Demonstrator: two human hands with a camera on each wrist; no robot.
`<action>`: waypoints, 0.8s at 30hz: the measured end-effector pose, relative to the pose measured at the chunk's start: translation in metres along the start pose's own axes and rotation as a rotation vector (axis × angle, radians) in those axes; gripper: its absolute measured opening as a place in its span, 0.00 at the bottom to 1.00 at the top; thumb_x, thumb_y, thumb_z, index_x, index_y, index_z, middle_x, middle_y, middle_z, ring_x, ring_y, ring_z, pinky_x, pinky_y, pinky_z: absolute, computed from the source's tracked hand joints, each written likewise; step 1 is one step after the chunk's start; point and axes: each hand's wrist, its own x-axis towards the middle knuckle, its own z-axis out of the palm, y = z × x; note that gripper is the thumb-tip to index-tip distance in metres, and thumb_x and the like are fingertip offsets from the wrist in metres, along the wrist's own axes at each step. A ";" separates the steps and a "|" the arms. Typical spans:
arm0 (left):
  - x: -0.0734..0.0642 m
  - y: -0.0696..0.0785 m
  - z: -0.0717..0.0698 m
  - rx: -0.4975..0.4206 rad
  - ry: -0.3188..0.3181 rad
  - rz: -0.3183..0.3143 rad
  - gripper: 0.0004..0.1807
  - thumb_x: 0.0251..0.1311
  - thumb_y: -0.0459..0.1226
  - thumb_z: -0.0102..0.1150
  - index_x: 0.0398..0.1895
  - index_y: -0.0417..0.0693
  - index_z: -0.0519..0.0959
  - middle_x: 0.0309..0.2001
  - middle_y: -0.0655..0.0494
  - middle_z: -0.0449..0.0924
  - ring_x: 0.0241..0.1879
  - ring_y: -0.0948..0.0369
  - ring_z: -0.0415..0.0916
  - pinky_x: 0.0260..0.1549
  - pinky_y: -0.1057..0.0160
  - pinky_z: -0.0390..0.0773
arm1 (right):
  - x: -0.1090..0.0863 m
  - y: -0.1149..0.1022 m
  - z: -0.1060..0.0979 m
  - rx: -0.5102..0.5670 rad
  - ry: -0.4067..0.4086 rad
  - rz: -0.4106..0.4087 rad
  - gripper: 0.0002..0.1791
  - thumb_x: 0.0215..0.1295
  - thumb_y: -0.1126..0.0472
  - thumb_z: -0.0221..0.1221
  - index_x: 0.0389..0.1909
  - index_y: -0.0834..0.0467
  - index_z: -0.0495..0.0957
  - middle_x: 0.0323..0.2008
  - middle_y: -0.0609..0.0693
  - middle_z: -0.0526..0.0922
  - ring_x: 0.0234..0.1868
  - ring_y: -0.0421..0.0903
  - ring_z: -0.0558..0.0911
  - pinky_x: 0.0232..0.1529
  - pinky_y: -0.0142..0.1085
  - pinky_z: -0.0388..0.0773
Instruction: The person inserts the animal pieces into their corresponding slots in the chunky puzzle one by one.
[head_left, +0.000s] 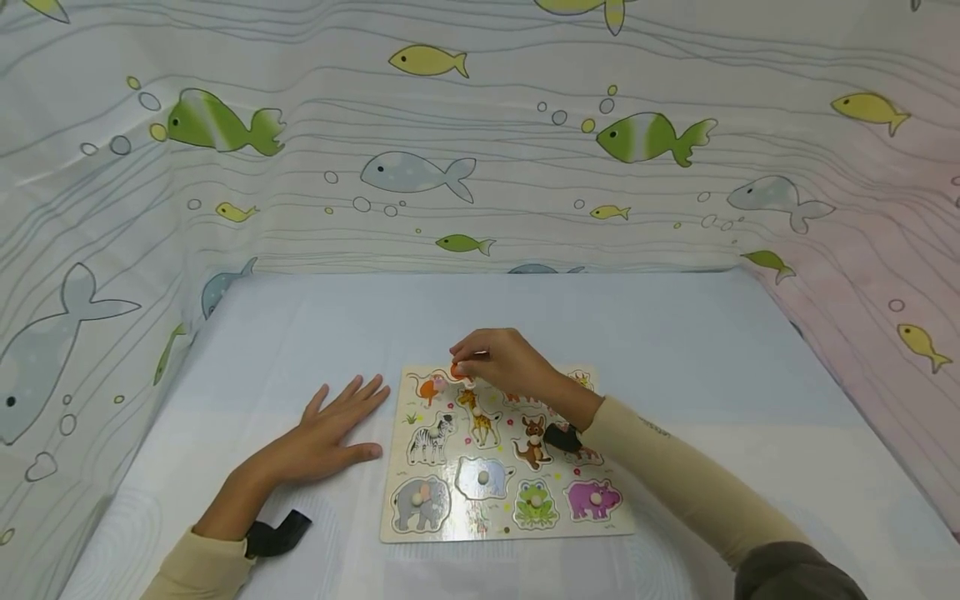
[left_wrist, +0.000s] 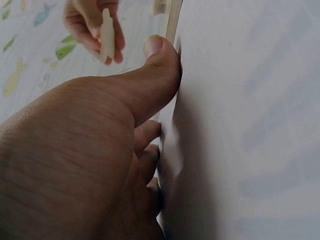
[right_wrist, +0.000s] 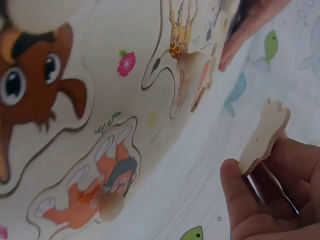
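Observation:
In the head view, a wooden animal puzzle board [head_left: 551,465] lies on the white table. My right hand [head_left: 498,358] pinches a small orange puzzle piece [head_left: 456,372] over the board's far edge, near the giraffe [head_left: 477,417] and the orange monkey [head_left: 432,389]. The right wrist view shows the plain wooden back of this held piece [right_wrist: 265,135] between thumb and fingers; its picture side is turned away. To the left of the board, my left hand [head_left: 330,437] rests palm down with fingers spread, its thumb close to the board's edge.
Knobbed pieces on the board include an elephant [head_left: 422,504], a frog [head_left: 536,505] and a purple hippo [head_left: 594,500]. A zebra [head_left: 431,440] and a kangaroo [head_left: 532,442] are there too. A fish-patterned cloth [head_left: 525,208] hangs round the table's back and sides.

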 end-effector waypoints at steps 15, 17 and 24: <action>-0.003 0.002 -0.001 0.007 0.003 0.024 0.46 0.63 0.58 0.60 0.79 0.53 0.56 0.80 0.48 0.48 0.80 0.40 0.38 0.71 0.31 0.28 | 0.022 -0.008 0.023 -0.020 -0.028 -0.007 0.06 0.68 0.63 0.63 0.40 0.59 0.87 0.53 0.55 0.85 0.54 0.48 0.85 0.51 0.27 0.82; -0.003 0.003 -0.001 0.006 0.003 0.026 0.46 0.63 0.58 0.60 0.79 0.53 0.56 0.80 0.48 0.48 0.80 0.40 0.38 0.71 0.31 0.28 | 0.023 -0.007 0.027 -0.034 -0.028 -0.002 0.05 0.67 0.63 0.64 0.38 0.59 0.87 0.52 0.56 0.85 0.53 0.48 0.85 0.50 0.28 0.82; -0.003 0.003 -0.003 0.013 0.004 0.033 0.46 0.63 0.58 0.60 0.79 0.53 0.56 0.80 0.48 0.49 0.80 0.40 0.39 0.71 0.31 0.29 | 0.025 -0.006 0.037 -0.078 -0.047 0.038 0.05 0.66 0.60 0.65 0.36 0.55 0.88 0.50 0.53 0.86 0.52 0.47 0.84 0.49 0.32 0.82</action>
